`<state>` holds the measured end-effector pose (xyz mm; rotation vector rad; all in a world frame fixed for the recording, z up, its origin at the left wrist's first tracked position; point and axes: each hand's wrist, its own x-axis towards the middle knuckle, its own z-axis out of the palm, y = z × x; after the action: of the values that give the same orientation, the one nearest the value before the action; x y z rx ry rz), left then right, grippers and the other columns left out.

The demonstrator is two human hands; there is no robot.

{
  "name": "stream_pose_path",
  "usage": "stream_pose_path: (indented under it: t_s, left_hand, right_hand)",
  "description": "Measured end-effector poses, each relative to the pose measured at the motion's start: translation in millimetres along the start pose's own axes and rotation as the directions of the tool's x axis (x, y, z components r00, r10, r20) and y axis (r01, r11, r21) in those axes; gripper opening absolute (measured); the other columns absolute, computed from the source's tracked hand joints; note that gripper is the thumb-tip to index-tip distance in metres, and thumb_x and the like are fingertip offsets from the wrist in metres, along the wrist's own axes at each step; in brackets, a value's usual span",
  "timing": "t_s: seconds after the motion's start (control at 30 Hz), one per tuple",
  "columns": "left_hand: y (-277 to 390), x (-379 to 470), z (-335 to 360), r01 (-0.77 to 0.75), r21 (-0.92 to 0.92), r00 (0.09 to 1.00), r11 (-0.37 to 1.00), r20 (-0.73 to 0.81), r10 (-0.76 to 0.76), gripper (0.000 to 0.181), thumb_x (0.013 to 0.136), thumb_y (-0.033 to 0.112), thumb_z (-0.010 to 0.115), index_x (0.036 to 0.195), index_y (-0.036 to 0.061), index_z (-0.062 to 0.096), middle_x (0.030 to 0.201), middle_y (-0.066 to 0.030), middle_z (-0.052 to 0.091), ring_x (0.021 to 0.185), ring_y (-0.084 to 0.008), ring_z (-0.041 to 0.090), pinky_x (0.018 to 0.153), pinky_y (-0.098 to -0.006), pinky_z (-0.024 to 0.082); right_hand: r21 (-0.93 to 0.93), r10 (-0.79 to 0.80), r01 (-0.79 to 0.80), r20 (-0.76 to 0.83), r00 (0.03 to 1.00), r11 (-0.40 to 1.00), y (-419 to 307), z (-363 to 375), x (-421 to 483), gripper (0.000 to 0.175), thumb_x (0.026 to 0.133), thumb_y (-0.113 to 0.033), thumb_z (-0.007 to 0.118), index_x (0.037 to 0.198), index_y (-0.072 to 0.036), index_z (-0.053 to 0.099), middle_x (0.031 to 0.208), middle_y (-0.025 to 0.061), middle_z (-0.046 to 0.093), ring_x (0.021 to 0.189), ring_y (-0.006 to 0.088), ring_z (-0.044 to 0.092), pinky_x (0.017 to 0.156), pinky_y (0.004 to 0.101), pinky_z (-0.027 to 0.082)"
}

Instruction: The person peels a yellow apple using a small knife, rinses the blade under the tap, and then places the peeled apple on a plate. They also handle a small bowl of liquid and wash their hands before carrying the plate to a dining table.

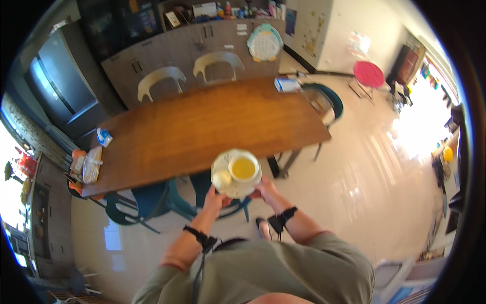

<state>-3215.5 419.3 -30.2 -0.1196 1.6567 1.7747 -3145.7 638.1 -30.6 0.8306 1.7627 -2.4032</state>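
Note:
Both my hands hold a pale plate (240, 190) by its near rim, at the front edge of a wooden table (212, 121). My left hand (215, 200) grips it at the lower left, and my right hand (265, 189) at the lower right. On the plate stands a white bowl (230, 166) with yellow liquid (243, 168) in it. Beside the bowl, on the left, sits a round pale item (221, 178), perhaps a bun or a peeled egg. Whether the plate touches the table edge I cannot tell.
Teal chairs (150, 201) stand along the table's near side, two pale chairs (218, 60) along the far side. A tissue box (287, 84) lies at the far right corner. A tissue pack (104, 137) and a plastic bag (92, 164) lie at the left end.

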Motion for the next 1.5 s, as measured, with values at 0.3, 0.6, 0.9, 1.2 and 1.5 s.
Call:
stream_pose_path:
  t_s: [0.3,0.6,0.9,1.2,1.5]
  left_hand:
    - [29.1,157.6,64.7,0.124,-0.189,0.968,0.974,-0.19,-0.161,0.061,0.096,0.001,0.052,0.149,0.021,0.029,0.109,-0.0103,0.064,0.084,-0.017,0.067,0.07,-0.0285,0.056]
    - [64.3,252.6,74.0,0.12,-0.147,0.958,0.982,-0.243,-0.154,0.052,0.095,0.0,0.052,0.141,0.0198,0.039,0.107,-0.0089,0.065,0.079,-0.0159,0.067,0.067,-0.0276,0.057]
    - [86.1,290.1,61.0,0.136,-0.121,0.956,0.983,-0.243,-0.162,0.053,0.095,0.001,0.05,0.142,0.0226,0.038,0.108,-0.0065,0.065,0.081,-0.0149,0.066,0.07,-0.0286,0.056]
    - [93.6,284.1,64.0,0.073,-0.224,0.935,0.972,-0.324,-0.145,0.061,0.095,0.006,0.055,0.148,0.0234,0.03,0.11,-0.0073,0.063,0.087,-0.0164,0.065,0.074,-0.0326,0.056]
    - [85.7,43.8,-23.7,-0.189,-0.141,0.981,0.972,0.012,0.193,0.05,0.097,0.013,0.059,0.143,0.0063,0.042,0.121,-0.0154,0.062,0.107,-0.0223,0.063,0.09,-0.036,0.053]
  right_hand:
    - [-0.071,0.164,-0.153,0.184,0.969,0.986,-60.8,-69.6,178.3,0.05,0.089,-0.002,0.055,0.137,-0.012,0.043,0.103,0.0157,0.068,0.078,0.026,0.073,0.067,0.0341,0.061]
    - [-0.024,0.206,-0.205,0.175,0.963,0.978,-86.6,-81.2,274.6,0.058,0.088,0.001,0.054,0.142,-0.014,0.037,0.105,0.0141,0.067,0.079,0.0254,0.072,0.066,0.0334,0.062]
    - [0.032,0.207,-0.217,0.19,0.96,0.976,-96.3,-70.8,314.1,0.055,0.09,0.003,0.05,0.14,-0.015,0.038,0.113,0.0136,0.063,0.083,0.0258,0.071,0.068,0.0353,0.062]
    - [-0.072,0.199,-0.191,0.13,0.971,0.979,-96.3,-66.2,309.1,0.055,0.094,-0.004,0.054,0.143,-0.011,0.03,0.116,0.0136,0.061,0.092,0.0249,0.068,0.075,0.0361,0.06]
    - [-0.219,0.232,-0.101,0.734,0.639,0.971,-138.7,-171.0,104.4,0.016,0.095,-0.016,0.06,0.102,-0.001,0.063,0.091,0.007,0.066,0.083,0.0158,0.064,0.073,0.0299,0.052]
